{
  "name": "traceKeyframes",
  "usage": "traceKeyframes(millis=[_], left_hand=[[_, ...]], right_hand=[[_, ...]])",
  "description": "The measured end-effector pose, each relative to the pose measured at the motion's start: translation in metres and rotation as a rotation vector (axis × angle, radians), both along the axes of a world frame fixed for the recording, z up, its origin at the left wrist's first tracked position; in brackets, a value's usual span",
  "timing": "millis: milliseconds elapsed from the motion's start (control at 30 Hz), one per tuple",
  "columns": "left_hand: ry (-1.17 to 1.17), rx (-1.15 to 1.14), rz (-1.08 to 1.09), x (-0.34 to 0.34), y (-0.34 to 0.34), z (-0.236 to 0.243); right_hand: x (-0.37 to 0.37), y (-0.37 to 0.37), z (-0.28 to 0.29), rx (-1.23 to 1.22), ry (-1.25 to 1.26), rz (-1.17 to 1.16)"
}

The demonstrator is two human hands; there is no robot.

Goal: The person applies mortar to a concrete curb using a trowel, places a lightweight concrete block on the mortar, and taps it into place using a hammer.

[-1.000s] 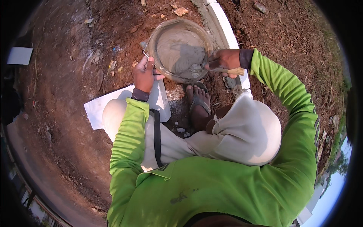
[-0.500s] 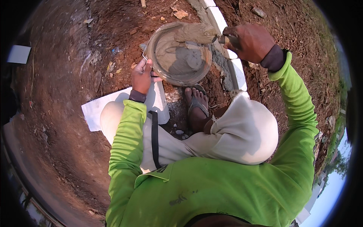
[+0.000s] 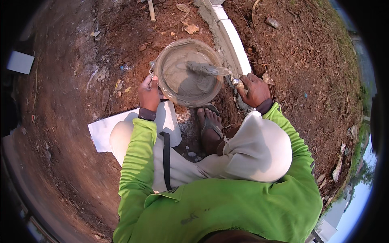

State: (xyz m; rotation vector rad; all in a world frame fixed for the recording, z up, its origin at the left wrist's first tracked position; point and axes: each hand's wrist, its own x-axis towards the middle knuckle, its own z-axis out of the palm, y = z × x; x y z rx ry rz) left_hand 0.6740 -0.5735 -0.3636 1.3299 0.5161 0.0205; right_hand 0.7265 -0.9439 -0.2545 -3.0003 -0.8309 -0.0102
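My left hand point(image 3: 150, 94) grips the near-left side of a round bucket point(image 3: 189, 101), close to its thin wire handle; some of the fingers are hidden. Wet grey mortar point(image 3: 173, 77) fills part of the bucket. Closed around a handle, my right hand point(image 3: 256, 90) holds a trowel point(image 3: 219, 71) from the right. The blade reaches across the bucket's rim, and its mortar-coated tip rests in or just over the mortar; I cannot tell which.
A row of white blocks point(image 3: 236, 42) with mortar along its side runs past the bucket's right. A wooden-handled tool point(image 3: 151, 11) lies on the soil ahead. A white board point(image 3: 109, 128) is beneath my left knee. My sandalled foot point(image 3: 210, 123) stands near the bucket. A string point(image 3: 259, 54) stretches beyond the blocks.
My right hand has come down and nearer to me, bringing the trowel lower over the mortar. The blade now shows edge-on rather than broad and mortar-covered. My left hand keeps its hold.
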Motion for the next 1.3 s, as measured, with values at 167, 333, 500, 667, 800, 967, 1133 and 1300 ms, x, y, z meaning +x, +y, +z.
traceKeyframes(millis=[167,333,500,667,800,967,1133,1300], left_hand=[[0.026,0.189,-0.122,0.048,0.038,-0.006],[-0.027,0.140,-0.161,0.085,0.075,-0.033],[0.198,0.207,-0.169,0.040,0.066,-0.012],[0.197,0.169,-0.029,0.020,0.029,-0.002],[0.284,0.021,-0.196,0.005,0.043,0.013],[0.324,-0.058,-0.176,0.011,0.031,0.023],[0.272,-0.155,-0.138,0.010,0.036,-0.001],[0.200,-0.152,-0.052,0.014,0.013,-0.009]], right_hand=[[0.004,-0.002,-0.014,0.205,0.131,-0.126],[0.018,-0.003,-0.047,0.370,0.131,0.042],[0.032,0.015,-0.057,0.599,0.735,0.004],[0.038,0.023,-0.058,0.838,1.084,-0.172],[0.033,0.027,-0.055,0.843,1.066,-0.207],[0.034,0.018,-0.038,0.814,0.949,-0.215],[0.042,0.013,-0.029,0.728,0.841,-0.114],[0.037,0.002,-0.039,0.643,0.512,0.023]])
